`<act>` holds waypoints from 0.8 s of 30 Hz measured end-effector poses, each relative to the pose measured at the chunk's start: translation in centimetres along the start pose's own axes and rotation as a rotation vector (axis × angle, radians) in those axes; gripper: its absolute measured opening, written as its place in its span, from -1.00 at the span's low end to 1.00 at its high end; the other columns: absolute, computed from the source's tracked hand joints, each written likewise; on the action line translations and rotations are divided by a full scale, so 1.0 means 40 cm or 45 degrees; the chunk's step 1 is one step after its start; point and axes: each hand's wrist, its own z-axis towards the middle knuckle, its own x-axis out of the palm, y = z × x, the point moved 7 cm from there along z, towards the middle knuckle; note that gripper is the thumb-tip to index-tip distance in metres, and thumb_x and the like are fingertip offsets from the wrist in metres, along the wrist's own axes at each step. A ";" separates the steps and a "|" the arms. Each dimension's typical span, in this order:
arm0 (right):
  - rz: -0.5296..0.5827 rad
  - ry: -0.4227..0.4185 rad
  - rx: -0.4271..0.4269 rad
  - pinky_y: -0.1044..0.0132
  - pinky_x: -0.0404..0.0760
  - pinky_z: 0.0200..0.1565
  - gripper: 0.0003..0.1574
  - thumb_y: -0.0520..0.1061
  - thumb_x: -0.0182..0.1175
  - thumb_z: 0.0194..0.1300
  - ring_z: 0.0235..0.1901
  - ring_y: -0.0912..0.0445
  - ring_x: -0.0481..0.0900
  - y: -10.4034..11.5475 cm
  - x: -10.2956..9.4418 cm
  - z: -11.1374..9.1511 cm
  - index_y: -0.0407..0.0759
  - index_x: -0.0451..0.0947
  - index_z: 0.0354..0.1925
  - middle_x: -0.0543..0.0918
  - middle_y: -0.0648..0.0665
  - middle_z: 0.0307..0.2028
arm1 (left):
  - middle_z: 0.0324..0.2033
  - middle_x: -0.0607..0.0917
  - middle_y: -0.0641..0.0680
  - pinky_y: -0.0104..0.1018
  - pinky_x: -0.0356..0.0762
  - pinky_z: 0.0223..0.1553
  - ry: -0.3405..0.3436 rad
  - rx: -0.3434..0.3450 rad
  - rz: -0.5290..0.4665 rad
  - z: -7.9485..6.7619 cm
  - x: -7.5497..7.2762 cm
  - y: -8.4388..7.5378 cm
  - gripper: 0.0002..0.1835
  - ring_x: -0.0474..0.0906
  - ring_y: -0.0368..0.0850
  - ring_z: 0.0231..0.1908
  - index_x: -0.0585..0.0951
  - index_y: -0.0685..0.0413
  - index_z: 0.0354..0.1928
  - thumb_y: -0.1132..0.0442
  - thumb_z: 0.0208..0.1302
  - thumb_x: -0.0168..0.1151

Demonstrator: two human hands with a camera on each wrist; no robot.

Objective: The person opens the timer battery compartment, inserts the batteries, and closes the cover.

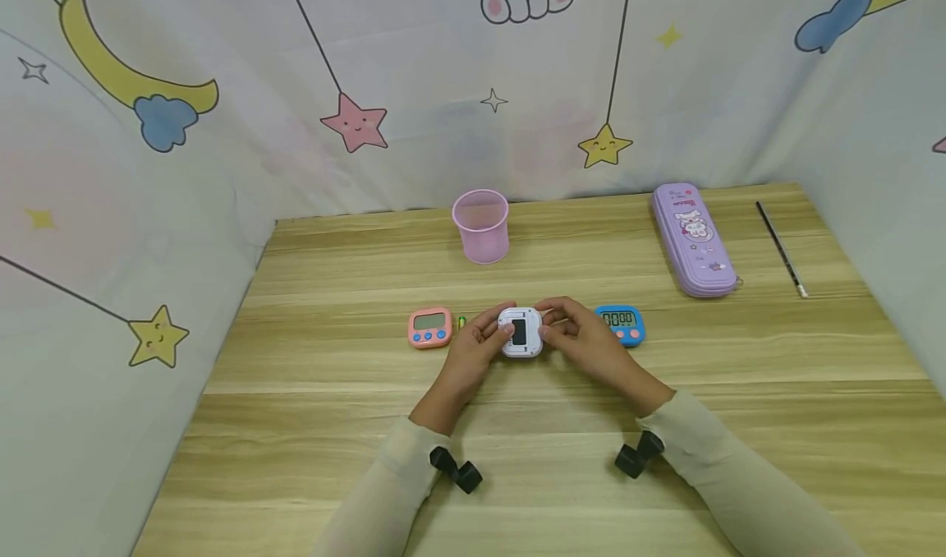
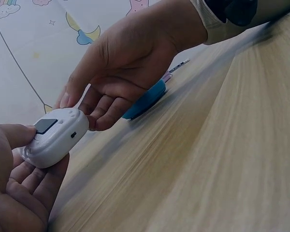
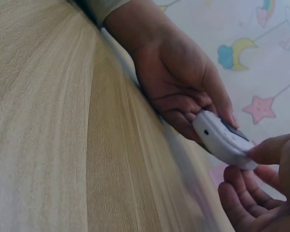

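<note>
Both hands hold a small white digital timer over the middle of the table, its back with a dark rectangle facing up. My left hand grips its left side, thumb on top near the dark rectangle and fingers beneath. With thumb and fingers, my right hand pinches the opposite edge. In the left wrist view the white timer shows a small dark slot in its side. A pink timer and a small green battery lie left of the hands. Behind the right hand is a blue timer, partly hidden.
A pink cup stands at the back of the wooden table. To the back right lie a purple pencil case and a dark pencil. A patterned curtain hangs behind the table.
</note>
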 end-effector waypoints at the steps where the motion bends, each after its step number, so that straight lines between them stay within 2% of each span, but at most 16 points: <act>1: -0.012 0.002 -0.007 0.17 0.62 -0.10 -0.53 -0.07 0.23 0.37 -0.13 0.05 0.65 0.001 0.001 0.000 -0.03 0.44 0.21 0.57 -0.15 -0.05 | 0.18 0.56 0.20 -0.37 0.55 0.04 -0.002 0.000 -0.004 0.000 -0.001 0.000 -0.55 0.51 -0.11 0.14 0.44 0.19 0.31 0.32 0.41 0.14; 5: -0.058 0.023 -0.029 0.21 0.65 -0.09 -0.42 -0.09 0.31 0.31 -0.13 0.07 0.63 0.007 0.008 -0.001 0.00 0.40 0.25 0.55 -0.13 -0.02 | 0.19 0.55 0.23 -0.38 0.56 0.02 -0.013 -0.005 -0.020 0.001 -0.003 0.002 -0.55 0.52 -0.12 0.12 0.44 0.21 0.31 0.33 0.42 0.14; 13: -0.126 0.096 -0.137 0.28 0.65 -0.08 -0.06 -0.17 0.44 0.14 -0.13 0.07 0.62 0.022 0.033 -0.004 -0.11 0.23 0.41 0.47 -0.18 0.07 | 0.16 0.58 0.20 -0.40 0.60 -0.15 -0.038 -0.013 -0.011 -0.003 -0.007 0.000 -0.57 0.57 -0.14 0.02 0.46 0.15 0.30 0.30 0.42 0.14; 17: -0.194 0.117 -0.186 0.32 0.64 -0.06 -0.01 -0.19 0.42 0.16 -0.10 0.08 0.60 0.026 0.038 -0.008 -0.10 0.16 0.45 0.43 -0.17 0.08 | 0.15 0.58 0.22 -0.41 0.61 -0.20 -0.045 -0.014 -0.011 -0.003 -0.009 -0.001 -0.57 0.58 -0.16 -0.03 0.46 0.16 0.29 0.30 0.42 0.15; 24: -0.232 0.115 -0.250 0.30 0.63 -0.04 0.01 -0.22 0.41 0.17 -0.10 0.08 0.59 0.031 0.039 -0.013 -0.07 0.13 0.47 0.43 -0.16 0.03 | 0.14 0.58 0.26 -0.41 0.61 -0.19 -0.046 -0.025 -0.003 -0.004 -0.010 -0.001 -0.56 0.59 -0.17 -0.05 0.46 0.19 0.30 0.30 0.41 0.17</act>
